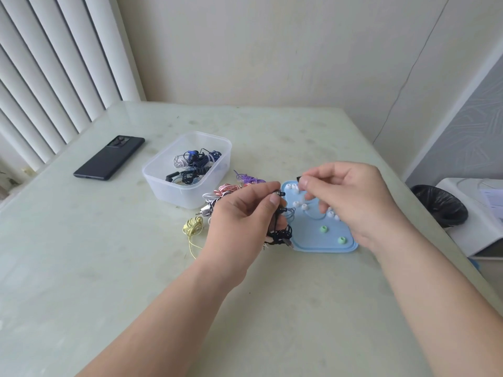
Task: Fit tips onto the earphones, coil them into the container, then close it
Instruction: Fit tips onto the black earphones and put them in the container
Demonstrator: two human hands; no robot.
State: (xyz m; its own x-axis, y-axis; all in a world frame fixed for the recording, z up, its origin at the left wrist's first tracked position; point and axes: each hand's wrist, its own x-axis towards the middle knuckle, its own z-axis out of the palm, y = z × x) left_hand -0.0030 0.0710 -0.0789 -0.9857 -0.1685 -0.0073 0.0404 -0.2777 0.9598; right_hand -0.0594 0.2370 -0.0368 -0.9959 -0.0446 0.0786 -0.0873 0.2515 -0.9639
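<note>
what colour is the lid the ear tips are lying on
Light blue lid, clearest in the head view.

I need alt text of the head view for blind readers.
A person's left hand holds tangled black earphones while the right hand pinches a small black piece over a blue lid strewn with ear tips. A clear container of earphones stands behind.

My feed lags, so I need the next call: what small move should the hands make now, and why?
Probably bring the right hand leftward and press the small black piece it pinches, likely a tip, onto the black earbud that the left hand holds. The two are close but apart, and no tip seems fitted on it.
</note>
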